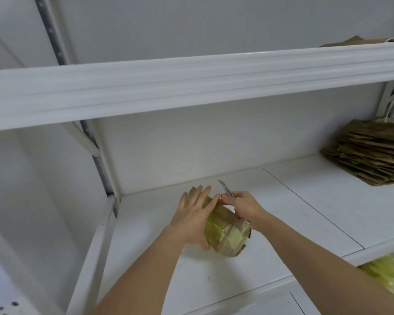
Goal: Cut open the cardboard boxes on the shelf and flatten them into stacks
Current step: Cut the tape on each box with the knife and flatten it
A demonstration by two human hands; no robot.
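White metal shelf (282, 212), pale wall behind. Small taped cardboard box (225, 230) sits on shelf board, left of centre. Left hand (195, 214) lies flat against box, fingers straight. Right hand (243, 206) grips slim knife (225, 189), blade pointing up and away. Stack of flattened cardboard (369, 153) far right on same shelf.

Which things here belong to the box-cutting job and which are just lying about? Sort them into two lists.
Job in hand:
- cardboard box, pressed by the left hand
- knife, gripped by the right hand
- stack of flattened cardboard
- shelf

Lying about:
- yellowish plastic on the level below
- brown cardboard on the upper shelf; use unclear
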